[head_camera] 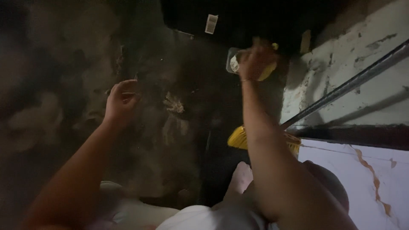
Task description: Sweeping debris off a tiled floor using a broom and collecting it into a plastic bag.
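My right hand is stretched forward and closed around a clear plastic container with a yellow part showing beside my fingers. My left hand hovers over the dark, dusty floor, its fingers loosely curled and holding nothing. A small pile of pale debris lies on the floor between my two hands.
A yellow broom head rests on the floor by my right forearm, its dark handle leaning up along a white peeling wall. A white tiled surface is at the lower right. A small white tag lies farther ahead.
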